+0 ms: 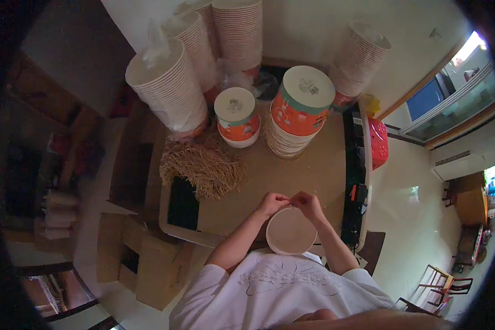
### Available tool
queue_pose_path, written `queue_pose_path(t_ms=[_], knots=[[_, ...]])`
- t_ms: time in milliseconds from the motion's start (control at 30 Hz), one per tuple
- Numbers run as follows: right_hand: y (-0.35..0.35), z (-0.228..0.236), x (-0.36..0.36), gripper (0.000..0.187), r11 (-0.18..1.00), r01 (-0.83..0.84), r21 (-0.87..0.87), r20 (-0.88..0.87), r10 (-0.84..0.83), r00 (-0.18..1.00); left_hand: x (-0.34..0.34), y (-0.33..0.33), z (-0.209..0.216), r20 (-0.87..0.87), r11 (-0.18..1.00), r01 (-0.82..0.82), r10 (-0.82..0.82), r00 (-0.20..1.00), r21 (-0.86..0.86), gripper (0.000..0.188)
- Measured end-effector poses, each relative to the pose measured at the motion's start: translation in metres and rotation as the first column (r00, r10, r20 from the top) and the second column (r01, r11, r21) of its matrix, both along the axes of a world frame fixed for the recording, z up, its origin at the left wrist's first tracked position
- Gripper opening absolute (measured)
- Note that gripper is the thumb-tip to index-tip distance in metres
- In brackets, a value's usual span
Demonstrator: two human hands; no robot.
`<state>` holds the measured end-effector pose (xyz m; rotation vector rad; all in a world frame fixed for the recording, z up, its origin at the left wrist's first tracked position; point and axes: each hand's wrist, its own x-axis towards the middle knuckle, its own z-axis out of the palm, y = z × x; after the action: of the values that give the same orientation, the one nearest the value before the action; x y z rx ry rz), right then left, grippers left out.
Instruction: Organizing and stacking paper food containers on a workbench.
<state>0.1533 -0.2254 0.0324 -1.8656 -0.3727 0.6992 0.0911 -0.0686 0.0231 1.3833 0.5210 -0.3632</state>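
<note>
A round white paper tub (291, 231) rests against my front at the table's near edge, its wide mouth facing up. My left hand (273, 203) is closed in a pinch just past the tub's far rim. Right beside it, my right hand (308, 205) is pinched too, its fingertips at the same rim. What lies between the fingertips is too small to make out. Left of my hands is a tangled heap of thin brown cords (203, 168). Beyond them stand a small orange-and-green lidded tub (239, 129) and a larger stack of tubs (302, 110) with a similar top.
Tall stacks of white paper tubs in clear plastic (168, 88) line the back left; another stack (360, 58) stands back right. Brown cardboard (319, 170) covers the table. A black strip with small devices (356, 181) runs down its right side. An open carton (148, 264) sits lower left.
</note>
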Motion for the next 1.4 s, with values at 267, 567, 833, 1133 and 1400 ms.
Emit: queue_pose_path(t_ms=[267, 567, 833, 1133, 1400], knots=[[0.004, 0.008, -0.001, 0.003, 0.997, 0.065, 0.052, -0.134, -0.057, 0.989, 0.001, -0.001, -0.011, -0.039, 0.996, -0.016, 0.012, 0.999, -0.086, 0.013], [0.005, 0.024, -0.001, 0.003, 0.979, 0.079, 0.188, -0.193, -0.042, 0.980, 0.002, -0.001, -0.012, -0.052, 0.984, -0.024, 0.016, 0.999, -0.178, 0.012], [0.003, 0.020, 0.000, 0.003, 0.983, 0.095, 0.156, -0.196, -0.063, 0.978, 0.001, 0.000, -0.021, -0.029, 0.954, -0.043, 0.035, 0.999, -0.296, 0.012], [0.005, 0.018, 0.001, 0.001, 0.995, 0.029, 0.092, -0.158, -0.015, 0.987, 0.000, 0.000, -0.021, -0.100, 0.907, -0.094, 0.057, 0.993, -0.411, 0.014], [0.004, 0.006, 0.003, 0.003, 0.995, 0.045, 0.092, -0.130, -0.033, 0.991, -0.001, -0.005, -0.010, 0.033, 0.995, -0.020, 0.023, 0.999, -0.095, 0.014]])
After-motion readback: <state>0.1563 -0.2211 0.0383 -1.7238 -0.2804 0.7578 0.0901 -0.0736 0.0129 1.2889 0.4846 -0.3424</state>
